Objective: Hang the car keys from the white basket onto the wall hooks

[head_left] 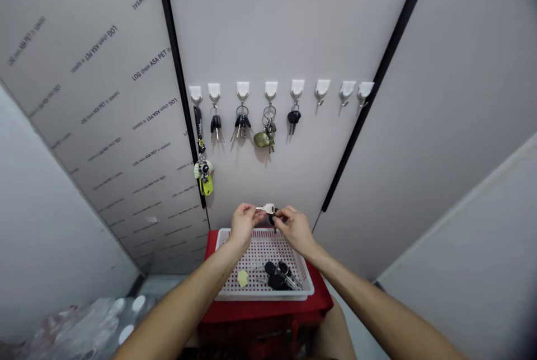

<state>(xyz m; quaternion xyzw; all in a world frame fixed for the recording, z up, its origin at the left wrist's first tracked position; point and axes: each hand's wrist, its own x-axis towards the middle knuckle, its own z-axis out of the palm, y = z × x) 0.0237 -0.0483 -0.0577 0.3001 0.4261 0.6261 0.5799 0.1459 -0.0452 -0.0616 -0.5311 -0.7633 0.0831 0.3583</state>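
Note:
Both my hands are raised above a white perforated basket [226, 293], fingers pinched on one key set [268, 209]. My left hand [244, 222] grips its metal blade end. My right hand [293, 227] holds the dark ring end, partly hidden by the fingers. Inside the basket lie a bunch of black keys [280, 276] and a small yellow tag [243, 278]. On the wall above runs a row of white hooks [321, 89]; the five on the left carry key sets, among them a long strap with a yellow-green fob [205, 176].
The basket sits on a red stool or crate [268, 311]. The three rightmost hooks [347, 90] are bare. Black vertical strips [178, 69] divide the grey wall panels. Clear plastic with bottles [96, 321] lies at the lower left floor.

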